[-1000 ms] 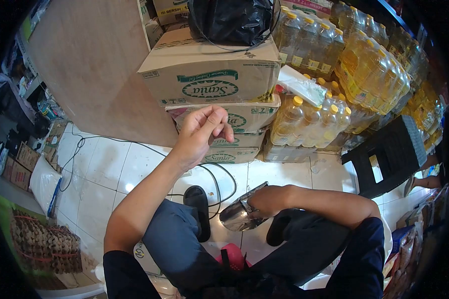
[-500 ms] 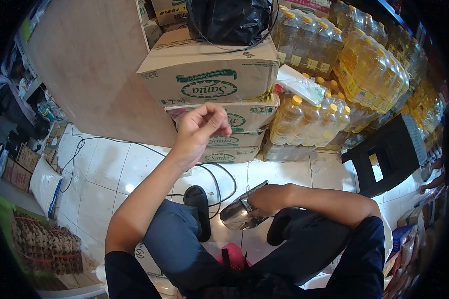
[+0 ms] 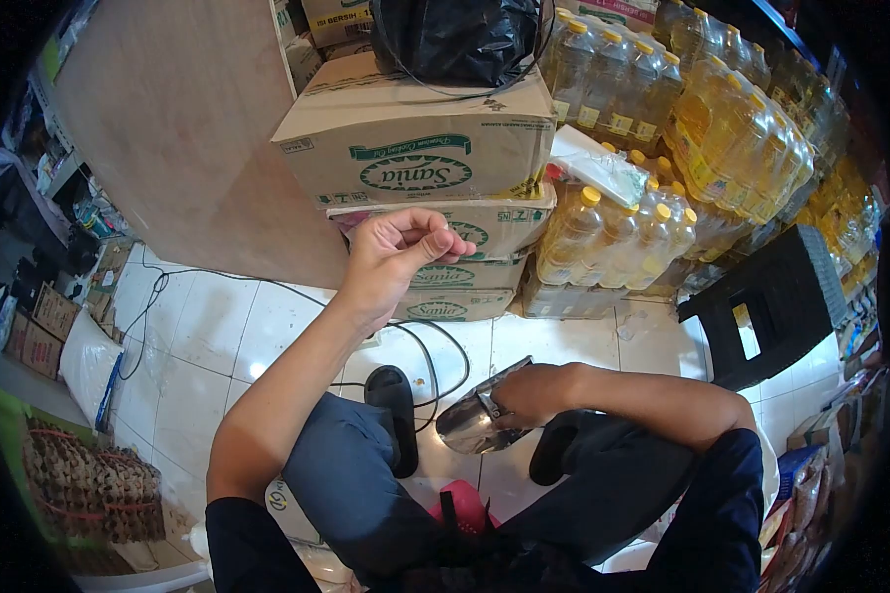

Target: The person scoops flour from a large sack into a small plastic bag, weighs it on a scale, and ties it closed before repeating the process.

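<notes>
The top carton [image 3: 415,148] reads "Sania" in a green oval. On the second carton [image 3: 504,229], just beneath it, the same oval sits half behind my left hand [image 3: 396,259]. The lower cartons [image 3: 443,309] repeat "Sania". Above the top carton, a box [image 3: 338,16] says "ISI BERSIH". To its right, the bottles [image 3: 732,138] carry labels too small to read.

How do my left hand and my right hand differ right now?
The left hand is raised in front of the cardboard boxes; the right hand is low, above the tiled floor. The left hand's fingers curl toward the thumb, holding nothing I can make out; the right hand grips a metal scoop. Both are bare.
</notes>
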Tool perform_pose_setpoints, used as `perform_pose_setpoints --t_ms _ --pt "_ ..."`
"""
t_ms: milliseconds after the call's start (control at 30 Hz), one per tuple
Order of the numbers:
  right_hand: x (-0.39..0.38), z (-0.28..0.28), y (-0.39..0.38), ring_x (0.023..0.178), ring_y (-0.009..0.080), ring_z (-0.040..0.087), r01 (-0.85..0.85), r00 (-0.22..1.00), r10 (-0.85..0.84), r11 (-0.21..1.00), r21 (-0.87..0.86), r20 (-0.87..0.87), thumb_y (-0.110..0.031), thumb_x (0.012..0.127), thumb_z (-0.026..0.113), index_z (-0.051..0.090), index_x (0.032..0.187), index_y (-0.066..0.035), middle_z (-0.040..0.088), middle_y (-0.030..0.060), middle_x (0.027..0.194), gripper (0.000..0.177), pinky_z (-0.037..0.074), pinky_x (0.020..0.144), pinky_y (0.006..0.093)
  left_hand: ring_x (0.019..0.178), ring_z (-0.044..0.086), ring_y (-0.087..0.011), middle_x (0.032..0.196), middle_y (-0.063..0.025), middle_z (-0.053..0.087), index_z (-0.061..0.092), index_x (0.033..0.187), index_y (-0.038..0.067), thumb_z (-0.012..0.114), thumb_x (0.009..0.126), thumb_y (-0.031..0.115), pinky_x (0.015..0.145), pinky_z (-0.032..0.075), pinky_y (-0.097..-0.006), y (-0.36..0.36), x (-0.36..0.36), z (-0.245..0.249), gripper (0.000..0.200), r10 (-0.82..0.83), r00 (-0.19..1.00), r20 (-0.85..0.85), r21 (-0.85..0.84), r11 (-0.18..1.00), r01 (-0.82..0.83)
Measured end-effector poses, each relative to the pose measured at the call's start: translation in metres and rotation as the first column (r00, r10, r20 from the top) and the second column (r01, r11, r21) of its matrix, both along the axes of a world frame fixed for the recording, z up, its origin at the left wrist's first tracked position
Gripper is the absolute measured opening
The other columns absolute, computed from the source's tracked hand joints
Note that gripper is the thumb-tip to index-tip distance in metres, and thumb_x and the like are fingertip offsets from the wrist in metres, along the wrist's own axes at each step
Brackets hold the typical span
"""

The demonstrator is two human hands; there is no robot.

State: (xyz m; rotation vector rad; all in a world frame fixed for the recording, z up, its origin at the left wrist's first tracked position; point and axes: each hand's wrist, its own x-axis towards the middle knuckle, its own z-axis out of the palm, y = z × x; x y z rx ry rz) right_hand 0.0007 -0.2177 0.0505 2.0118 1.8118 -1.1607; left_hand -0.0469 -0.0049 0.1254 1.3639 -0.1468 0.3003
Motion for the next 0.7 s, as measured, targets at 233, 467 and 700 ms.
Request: perform_pose_setpoints --t_ms 233,467,700 --pt "-0.001 0.003 0.000 0.088 0.0374 0.061 0.009 1.000 -0.009 1.000 -0.020 0.004 -0.037 0.090 0.053 0.061 0.097 0.002 0.063 0.0215 0.089 0.040 0.047 0.079 0.0437 0.090 0.064 -0.0221 0.079 -0.0057 0.062 0.058 0.086 0.005 0.057 0.091 0.015 0.082 0.050 -0.0335 -0.004 -0.003 0.002 0.011 -0.071 0.997 0.023 -0.021 0.997 0.072" --pt "0.000 0.001 -0.002 0.086 0.0381 0.061 0.015 1.000 -0.015 1.000 -0.013 0.002 -0.036 0.090 0.053 0.061 0.096 0.003 0.064 0.0218 0.087 0.041 0.047 0.078 0.0440 0.073 0.060 -0.0187 0.062 0.0008 0.042 0.047 0.076 0.009 0.047 0.096 0.033 0.073 0.049 -0.0315 -0.012 -0.005 0.009 0.031 -0.004 1.000 0.012 -0.152 0.988 0.006" --pt "0.000 0.004 -0.004 0.087 0.0383 0.061 0.039 0.999 -0.039 0.999 0.002 -0.014 -0.037 0.090 0.053 0.062 0.097 0.003 0.064 0.0224 0.087 0.042 0.047 0.079 0.0435 0.066 0.054 -0.0171 0.062 0.0015 0.039 0.041 0.075 0.011 0.044 0.097 0.037 0.070 0.045 -0.0313 0.000 -0.004 -0.002 0.035 0.065 0.998 -0.018 -0.068 0.995 -0.066"
